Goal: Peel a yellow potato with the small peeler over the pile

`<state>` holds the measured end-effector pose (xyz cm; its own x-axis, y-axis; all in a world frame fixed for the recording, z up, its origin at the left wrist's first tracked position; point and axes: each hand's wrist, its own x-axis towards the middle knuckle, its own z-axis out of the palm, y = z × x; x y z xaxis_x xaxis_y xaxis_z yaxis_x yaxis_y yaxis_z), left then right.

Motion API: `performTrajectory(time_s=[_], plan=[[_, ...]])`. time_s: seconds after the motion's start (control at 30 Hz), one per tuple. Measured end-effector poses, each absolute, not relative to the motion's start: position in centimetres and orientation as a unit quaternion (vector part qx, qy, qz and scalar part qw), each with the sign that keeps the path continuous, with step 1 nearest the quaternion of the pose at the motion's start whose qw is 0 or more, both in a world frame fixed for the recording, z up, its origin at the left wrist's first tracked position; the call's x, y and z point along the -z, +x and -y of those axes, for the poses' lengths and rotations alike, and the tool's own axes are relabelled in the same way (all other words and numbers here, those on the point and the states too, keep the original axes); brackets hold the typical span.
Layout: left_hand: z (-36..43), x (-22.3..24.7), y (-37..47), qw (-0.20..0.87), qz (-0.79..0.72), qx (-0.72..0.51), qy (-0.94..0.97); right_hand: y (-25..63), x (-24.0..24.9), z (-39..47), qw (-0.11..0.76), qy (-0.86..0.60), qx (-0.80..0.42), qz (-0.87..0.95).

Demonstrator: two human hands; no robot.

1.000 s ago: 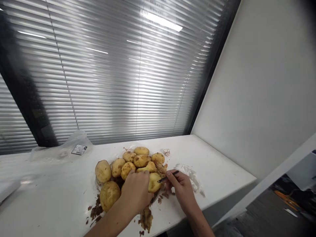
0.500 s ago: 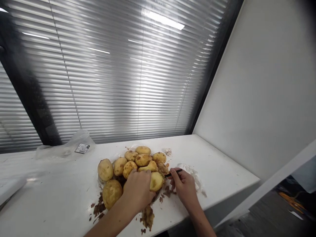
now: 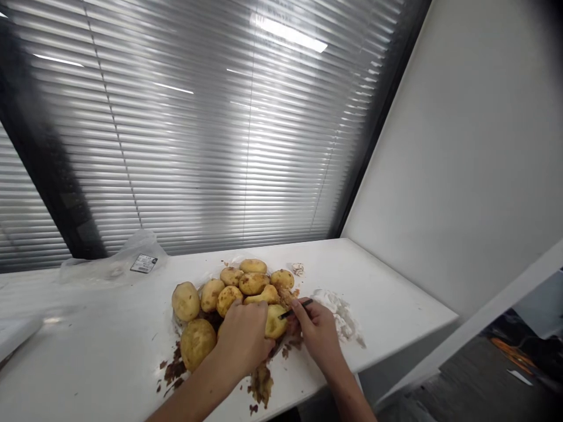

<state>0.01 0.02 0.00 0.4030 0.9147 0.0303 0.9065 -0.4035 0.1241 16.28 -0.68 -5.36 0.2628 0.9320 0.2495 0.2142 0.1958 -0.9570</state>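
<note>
I have my left hand (image 3: 245,333) palm-down, fingers (image 3: 238,310) curled, probably firmly, though their tips are hidden; my right hand (image 3: 317,329) pinches with its thumb (image 3: 302,314), both forearms (image 3: 196,387) slanting inward.

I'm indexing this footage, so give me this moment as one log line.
left hand: holding potato | right hand: holding slim dark tool, tip at potato | nearby: other potatoes, brown scraps, plastic bag

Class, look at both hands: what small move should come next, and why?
Probably a short stroke of the dark tool over the held potato: the right hand pinches the tool, its tip at the potato's pale surface, while the left hand grips the other side.
</note>
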Motion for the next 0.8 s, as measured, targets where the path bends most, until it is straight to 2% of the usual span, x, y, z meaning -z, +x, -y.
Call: performTrajectory(time_s=[0.1, 0.27, 0.4, 0.6, 0.8], plan=[[-0.1, 0.1, 0.0, 0.046, -0.544, -0.052, 0.836, 16.3, 5.4, 0.5, 0.568, -0.586, -0.262, 0.515], [0.0, 0.2, -0.1, 0.041, -0.542, -0.049, 0.838, 16.2, 5.4, 0.6, 0.555, -0.573, -0.288, 0.53], [0.0, -0.1, 0.0, 0.052, -0.543, -0.037, 0.837, 16.5, 5.6, 0.5, 0.563, -0.605, -0.243, 0.508], [-0.1, -0.1, 0.1, 0.048, -0.55, -0.041, 0.833, 15.7, 4.8, -0.3, 0.564, -0.55, -0.307, 0.535], [-0.1, -0.2, -0.1, 0.062, -0.556, -0.032, 0.828, 15.6, 4.5, -1.3, 0.543, -0.581, -0.24, 0.557]])
